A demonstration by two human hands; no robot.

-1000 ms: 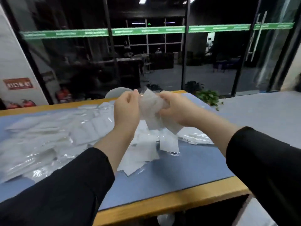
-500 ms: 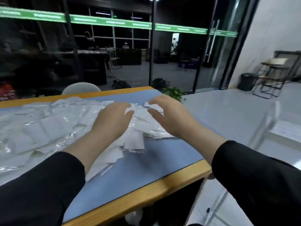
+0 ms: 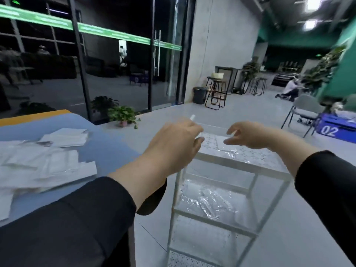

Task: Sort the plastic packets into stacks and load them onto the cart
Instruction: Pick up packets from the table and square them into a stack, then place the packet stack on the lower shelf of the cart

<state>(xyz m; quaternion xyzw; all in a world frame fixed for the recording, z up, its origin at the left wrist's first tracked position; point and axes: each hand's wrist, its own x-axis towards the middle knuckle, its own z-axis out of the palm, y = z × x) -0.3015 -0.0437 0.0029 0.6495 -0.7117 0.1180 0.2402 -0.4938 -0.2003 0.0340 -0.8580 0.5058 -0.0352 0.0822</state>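
Grey floor surrounds the white cart (image 3: 227,162); my left hand (image 3: 173,145) pinches packets (image 3: 192,117) above its top shelf, right hand (image 3: 248,134) loose, empty. I'd lower them flat, edges squared.

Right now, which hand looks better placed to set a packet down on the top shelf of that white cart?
Probably the left hand: it pinches a white packet above the white wire cart. The right hand hovers there open, holding nothing.
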